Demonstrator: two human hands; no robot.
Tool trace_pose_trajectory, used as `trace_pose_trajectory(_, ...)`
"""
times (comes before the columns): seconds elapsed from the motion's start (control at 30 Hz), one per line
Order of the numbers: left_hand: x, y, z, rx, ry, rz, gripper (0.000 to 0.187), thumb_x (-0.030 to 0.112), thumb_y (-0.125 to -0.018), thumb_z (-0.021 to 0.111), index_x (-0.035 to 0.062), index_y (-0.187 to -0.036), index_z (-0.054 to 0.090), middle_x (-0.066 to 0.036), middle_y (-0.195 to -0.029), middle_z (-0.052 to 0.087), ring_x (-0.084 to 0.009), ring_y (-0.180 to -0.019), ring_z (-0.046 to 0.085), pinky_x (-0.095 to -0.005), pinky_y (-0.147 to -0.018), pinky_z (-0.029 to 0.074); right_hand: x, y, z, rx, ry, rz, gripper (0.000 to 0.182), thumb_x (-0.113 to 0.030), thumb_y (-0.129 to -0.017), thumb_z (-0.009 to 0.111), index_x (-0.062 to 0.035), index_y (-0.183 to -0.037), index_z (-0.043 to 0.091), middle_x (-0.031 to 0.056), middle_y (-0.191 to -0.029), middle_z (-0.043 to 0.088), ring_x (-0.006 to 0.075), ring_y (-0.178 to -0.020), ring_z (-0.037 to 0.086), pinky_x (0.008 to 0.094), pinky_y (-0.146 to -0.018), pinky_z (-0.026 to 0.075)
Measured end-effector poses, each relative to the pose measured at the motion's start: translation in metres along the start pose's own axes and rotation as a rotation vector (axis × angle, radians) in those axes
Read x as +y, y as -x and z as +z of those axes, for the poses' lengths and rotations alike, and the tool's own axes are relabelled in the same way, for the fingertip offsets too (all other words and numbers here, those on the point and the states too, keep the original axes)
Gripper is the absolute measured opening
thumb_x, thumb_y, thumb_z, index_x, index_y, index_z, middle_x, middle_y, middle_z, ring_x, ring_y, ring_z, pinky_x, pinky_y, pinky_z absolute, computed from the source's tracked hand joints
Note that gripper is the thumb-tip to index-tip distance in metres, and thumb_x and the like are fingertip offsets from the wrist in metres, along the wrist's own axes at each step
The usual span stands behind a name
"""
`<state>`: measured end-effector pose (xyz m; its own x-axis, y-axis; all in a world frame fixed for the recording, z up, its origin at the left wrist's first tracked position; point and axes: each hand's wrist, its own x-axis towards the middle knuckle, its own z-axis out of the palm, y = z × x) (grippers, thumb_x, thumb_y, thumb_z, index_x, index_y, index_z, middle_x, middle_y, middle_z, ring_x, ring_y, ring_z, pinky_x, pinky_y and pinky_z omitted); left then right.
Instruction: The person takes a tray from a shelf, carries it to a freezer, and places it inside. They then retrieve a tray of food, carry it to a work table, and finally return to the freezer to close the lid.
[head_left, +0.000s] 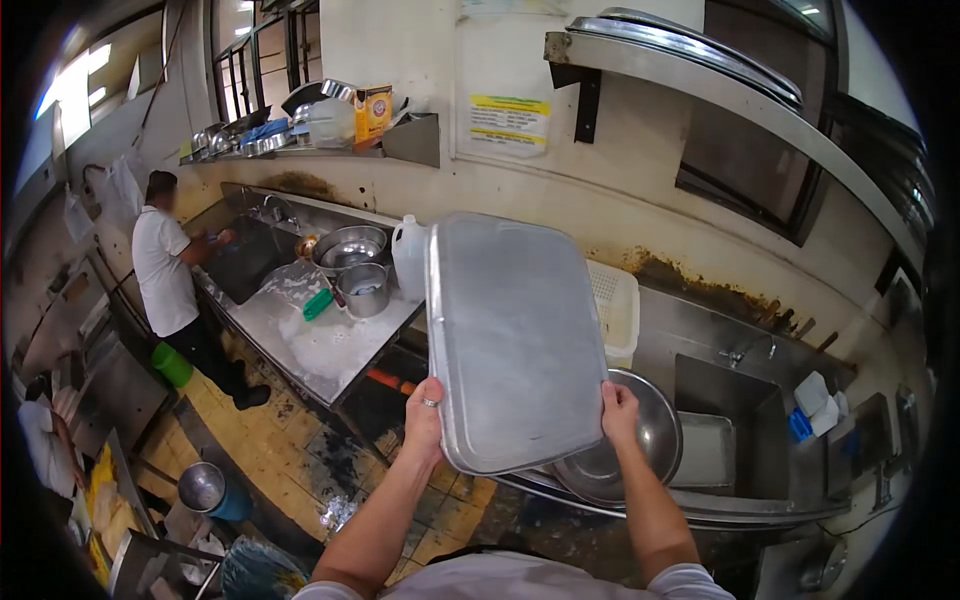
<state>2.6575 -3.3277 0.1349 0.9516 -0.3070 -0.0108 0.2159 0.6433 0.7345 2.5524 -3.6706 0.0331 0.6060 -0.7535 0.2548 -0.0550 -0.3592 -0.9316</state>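
Note:
A large rectangular metal tray [515, 340] is held up in front of me, its broad grey face toward the camera. My left hand [424, 415] grips its lower left edge, with a ring on one finger. On the lower right edge, my right hand [619, 410] is closed around the rim. Behind the tray and partly covered by it lies a big round metal bowl [655, 425]. A white plastic basket [615, 300] stands behind the tray's right side, and a white jug [408, 258] behind its left.
At right is a sink [770, 430] with another tray [705, 450] in it. The soapy counter [330, 350] on the left bears a pot [365, 292] and a green brush-like item [318, 304]. A co-worker [165, 260] stands at the far sink. A metal shelf [740, 100] overhangs at upper right.

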Motion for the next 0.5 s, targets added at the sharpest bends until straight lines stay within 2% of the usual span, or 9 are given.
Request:
trace_pose_trajectory(0.07, 0.002, 0.003, 0.012, -0.029, -0.2, 0.034, 0.037, 0.04, -0.098, 0.071, 0.0041, -0.093, 0.062, -0.004, -0.088, 0.069, -0.0107, -0.074, 0.063, -0.0291, -0.068, 0.054, 0.017, -0.003, -0.001, -0.054, -0.093, 0.146, 0.045, -0.041, -0.102, 0.062, 0.0032, -0.109, 0.068, 0.0074, -0.094, 0.07, 0.0151, -0.078, 0.061, 0.0334, -0.072, 0.052)
trace_pose_trajectory(0.1, 0.01, 0.012, 0.033, -0.023, -0.25, 0.06, 0.032, 0.031, -0.098, 0.073, 0.0044, -0.085, 0.063, -0.001, -0.082, 0.068, -0.0074, -0.068, 0.059, -0.0263, -0.063, 0.05, 0.023, -0.003, 0.0, -0.083, -0.189, 0.251, 0.049, -0.043, -0.103, 0.06, 0.0036, -0.114, 0.066, 0.0092, -0.099, 0.07, 0.0165, -0.082, 0.063, 0.0339, -0.074, 0.053)
trace_pose_trajectory(0.13, 0.008, 0.016, 0.041, -0.052, -0.273, 0.093, 0.03, 0.029, -0.098, 0.073, 0.0045, -0.083, 0.062, -0.001, -0.081, 0.067, -0.0068, -0.068, 0.058, -0.026, -0.062, 0.049, 0.023, -0.001, 0.0, -0.11, -0.284, 0.356, 0.053, -0.046, -0.104, 0.058, 0.0041, -0.118, 0.065, 0.0111, -0.103, 0.071, 0.0178, -0.085, 0.065, 0.0344, -0.076, 0.054)
trace_pose_trajectory(0.23, 0.011, 0.022, 0.057, -0.114, -0.304, 0.176, 0.029, 0.024, -0.096, 0.076, 0.0059, -0.079, 0.061, 0.001, -0.078, 0.065, -0.0042, -0.066, 0.053, -0.024, -0.058, 0.045, -0.004, 0.012, 0.004, -0.181, -0.429, 0.504, 0.063, -0.054, -0.104, 0.053, 0.0042, -0.128, 0.06, 0.0159, -0.114, 0.07, 0.0231, -0.098, 0.068, 0.0377, -0.085, 0.056)
trace_pose_trajectory(0.33, 0.026, 0.03, 0.062, -0.139, -0.193, 0.125, 0.031, 0.026, -0.097, 0.074, 0.0071, -0.078, 0.06, 0.003, -0.078, 0.064, -0.0038, -0.066, 0.052, -0.0237, -0.06, 0.044, -0.031, 0.021, 0.014, -0.174, -0.484, 0.476, 0.069, -0.056, -0.102, 0.056, 0.0105, -0.119, 0.061, 0.0178, -0.11, 0.071, 0.0238, -0.096, 0.07, 0.0391, -0.082, 0.058)
trace_pose_trajectory(0.43, 0.039, 0.033, 0.057, -0.087, -0.171, 0.07, 0.031, 0.026, -0.099, 0.071, 0.0084, -0.077, 0.059, 0.004, -0.079, 0.063, -0.0036, -0.068, 0.052, -0.0233, -0.063, 0.045, -0.027, 0.017, 0.028, -0.091, -0.46, 0.469, 0.067, -0.055, -0.101, 0.057, 0.009, -0.118, 0.062, 0.0171, -0.109, 0.071, 0.0229, -0.094, 0.07, 0.0383, -0.081, 0.058)
trace_pose_trajectory(0.5, 0.045, 0.033, 0.045, -0.091, -0.207, 0.097, 0.03, 0.024, -0.101, 0.069, 0.0086, -0.078, 0.058, 0.004, -0.08, 0.063, -0.0029, -0.07, 0.051, -0.0235, -0.065, 0.045, -0.03, 0.013, 0.034, -0.051, -0.588, 0.425, 0.063, -0.053, -0.101, 0.059, 0.0082, -0.116, 0.064, 0.0166, -0.106, 0.071, 0.0224, -0.093, 0.07, 0.0381, -0.081, 0.058)
